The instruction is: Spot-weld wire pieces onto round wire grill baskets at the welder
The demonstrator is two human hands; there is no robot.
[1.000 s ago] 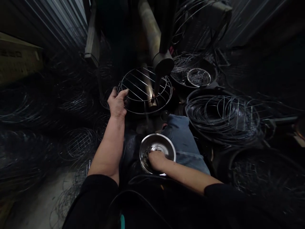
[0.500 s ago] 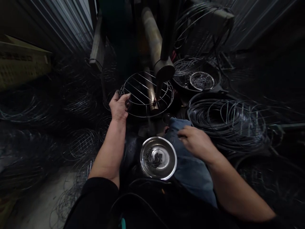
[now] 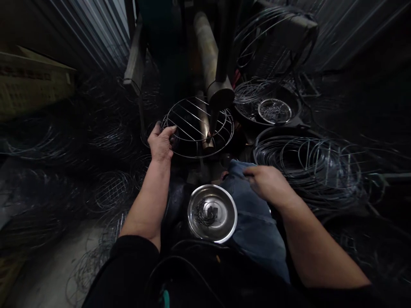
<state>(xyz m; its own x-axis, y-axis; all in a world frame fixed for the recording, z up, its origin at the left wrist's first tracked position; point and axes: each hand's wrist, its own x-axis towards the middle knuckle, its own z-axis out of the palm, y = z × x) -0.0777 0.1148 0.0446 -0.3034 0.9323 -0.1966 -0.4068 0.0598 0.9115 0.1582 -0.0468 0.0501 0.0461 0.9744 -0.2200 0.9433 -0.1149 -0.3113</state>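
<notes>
My left hand (image 3: 161, 140) is closed on the left rim of a round wire rack (image 3: 185, 121), which has parallel bars across its top ring and a second ring below. The rack's right side sits at the pointed upper tip of a machine (image 3: 212, 124), above a brass-coloured lower bar (image 3: 204, 124). Over my denim-clad right thigh, my right hand (image 3: 268, 182) is held with its fingers curled; anything inside them is hidden. A shiny steel bowl (image 3: 229, 214) rests on my lap, with thin bent wire pieces (image 3: 205, 213) and a small dark block inside.
To the right, a large dark tub (image 3: 257, 147) holds coiled wire rings (image 3: 272, 158). Behind it, a pan (image 3: 298, 105) carries wire hoops and a smaller bowl (image 3: 274, 111) of metal bits. Wire racks (image 3: 111, 190) pile up at left, below a yellow crate (image 3: 35, 85).
My right hand has shifted slightly right over the thigh. The left hand and the wire rack stay in place at the machine tip; the view has tilted a little.
</notes>
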